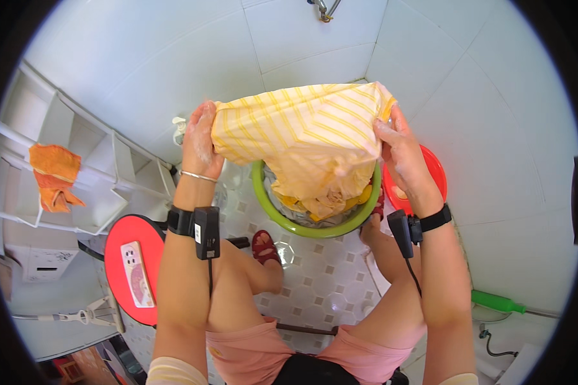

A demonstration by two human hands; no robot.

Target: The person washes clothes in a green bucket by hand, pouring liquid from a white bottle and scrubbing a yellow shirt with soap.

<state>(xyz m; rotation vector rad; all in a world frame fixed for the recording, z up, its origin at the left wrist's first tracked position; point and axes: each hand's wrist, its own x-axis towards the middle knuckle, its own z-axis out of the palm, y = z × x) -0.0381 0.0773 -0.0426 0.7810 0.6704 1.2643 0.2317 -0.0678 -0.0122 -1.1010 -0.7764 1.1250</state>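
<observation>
A yellow-and-white striped garment [298, 125] is stretched between my hands, its lower part hanging down into a green-rimmed basin [313, 232]. My left hand [203, 139] grips its left end. At its upper right corner, the thumb and fingers of my right hand [399, 144] hold the cloth. Whitish suds cover parts of both hands. Under the garment, yellow and grey cloth [294, 214] lies wet in the basin, partly hidden. A red basin [433, 166] stands to the right, partly behind my right hand, with a pale object inside.
On the left is a round red stool [118, 260] bearing a decorated white object [137, 274]. Behind it, an orange cloth [55, 175] hangs on white shelving [96, 168]. A white pump bottle [178, 130] is near my left hand. A tap [323, 14] projects from the tiled wall.
</observation>
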